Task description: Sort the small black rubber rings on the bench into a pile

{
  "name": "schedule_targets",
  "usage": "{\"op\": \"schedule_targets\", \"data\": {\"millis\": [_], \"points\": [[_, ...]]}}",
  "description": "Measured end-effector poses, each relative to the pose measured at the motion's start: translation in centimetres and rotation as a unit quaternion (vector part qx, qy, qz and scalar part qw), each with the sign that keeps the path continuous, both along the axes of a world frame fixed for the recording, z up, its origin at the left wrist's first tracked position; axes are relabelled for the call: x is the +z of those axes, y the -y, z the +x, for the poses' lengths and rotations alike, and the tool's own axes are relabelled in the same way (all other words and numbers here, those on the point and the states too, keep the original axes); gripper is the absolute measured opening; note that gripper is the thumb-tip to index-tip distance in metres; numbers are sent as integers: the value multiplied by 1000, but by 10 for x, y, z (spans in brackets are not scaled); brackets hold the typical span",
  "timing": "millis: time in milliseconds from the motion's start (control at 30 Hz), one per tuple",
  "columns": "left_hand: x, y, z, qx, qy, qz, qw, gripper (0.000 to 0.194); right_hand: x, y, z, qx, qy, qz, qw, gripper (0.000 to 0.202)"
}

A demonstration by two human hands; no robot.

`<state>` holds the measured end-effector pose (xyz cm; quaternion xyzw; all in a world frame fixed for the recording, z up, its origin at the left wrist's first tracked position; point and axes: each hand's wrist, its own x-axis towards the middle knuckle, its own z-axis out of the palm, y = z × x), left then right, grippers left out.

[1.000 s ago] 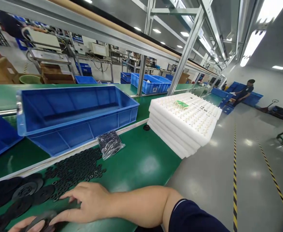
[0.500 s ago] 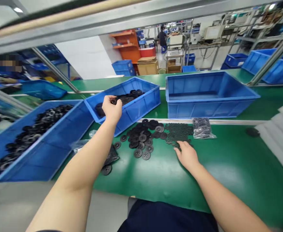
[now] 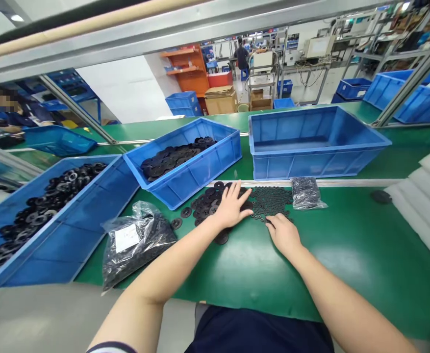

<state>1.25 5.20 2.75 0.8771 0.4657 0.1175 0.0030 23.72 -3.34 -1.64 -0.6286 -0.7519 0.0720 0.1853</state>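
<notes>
My left hand (image 3: 233, 206) lies with fingers spread over a pile of flat black discs (image 3: 203, 203) with holes in them, and partly hides the pile. To its right, my right hand (image 3: 284, 233) rests at the near edge of a spread of small dark rings (image 3: 271, 198). Its thumb and forefinger are pinched together at the rings; what sits between the tips is too small to make out. A blue bin (image 3: 200, 169) behind the pile holds more black discs (image 3: 174, 159).
A clear bag of small black parts (image 3: 141, 245) lies left of my left forearm, a smaller bag (image 3: 306, 192) beyond my right hand. A blue bin (image 3: 317, 159) stands at the back right, another with black rings (image 3: 53, 235) at the left. White foam sheets (image 3: 424, 206) lie far right.
My left hand has come from the disc bin down and right onto the disc pile, its fingers now spread. My right hand stays at the small rings, its fingertips drawn closer together.
</notes>
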Motion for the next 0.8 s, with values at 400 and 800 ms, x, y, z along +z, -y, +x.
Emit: {"op": "schedule_targets", "data": {"millis": [400, 800], "points": [[-25, 4, -32, 34, -3, -30, 999, 40, -10, -4, 2, 18, -11, 51, 998, 29], [-28, 20, -46, 101, 127, 4, 987, 39, 9, -1, -4, 21, -16, 2, 1000, 27]]}}
